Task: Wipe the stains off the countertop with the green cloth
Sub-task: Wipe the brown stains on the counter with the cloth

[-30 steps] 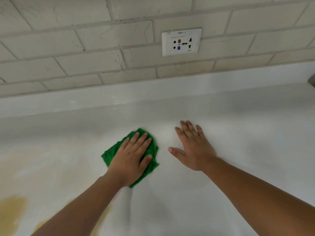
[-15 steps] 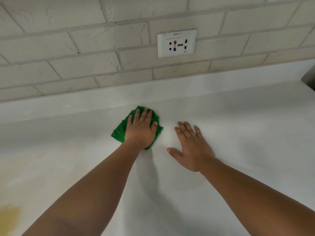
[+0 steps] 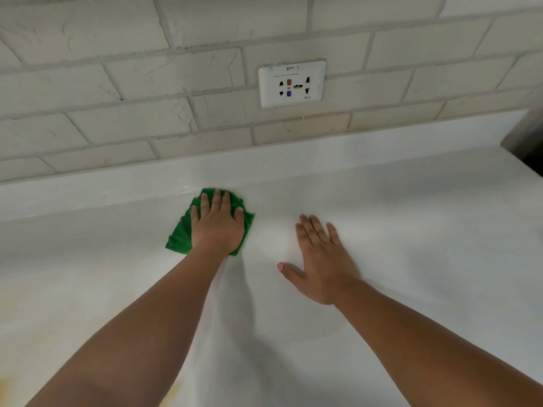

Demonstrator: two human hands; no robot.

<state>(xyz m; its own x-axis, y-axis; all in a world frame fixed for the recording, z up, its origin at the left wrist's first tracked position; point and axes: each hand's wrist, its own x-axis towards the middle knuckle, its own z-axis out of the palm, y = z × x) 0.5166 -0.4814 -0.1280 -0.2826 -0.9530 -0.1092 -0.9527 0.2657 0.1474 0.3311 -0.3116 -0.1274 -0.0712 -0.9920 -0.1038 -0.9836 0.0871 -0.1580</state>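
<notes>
A folded green cloth point(image 3: 179, 236) lies on the white countertop point(image 3: 411, 230), close to the raised back ledge. My left hand point(image 3: 217, 224) presses flat on the cloth with straight, spread fingers and covers most of it. To the right, my right hand point(image 3: 320, 259) rests palm-down on the bare counter with its fingers straight, apart from the cloth. A faint yellowish stain point(image 3: 173, 389) shows beside my left forearm, and another yellowish stain point(image 3: 4, 389) sits at the lower left edge.
A brick-pattern tiled wall point(image 3: 117, 83) rises behind the ledge, with a white socket plate point(image 3: 292, 83) on it. A dark object point(image 3: 526, 136) stands at the right edge of the counter.
My left hand has pushed the green cloth away from me, from mid-counter up to the back ledge. My right hand has stayed flat in place.
</notes>
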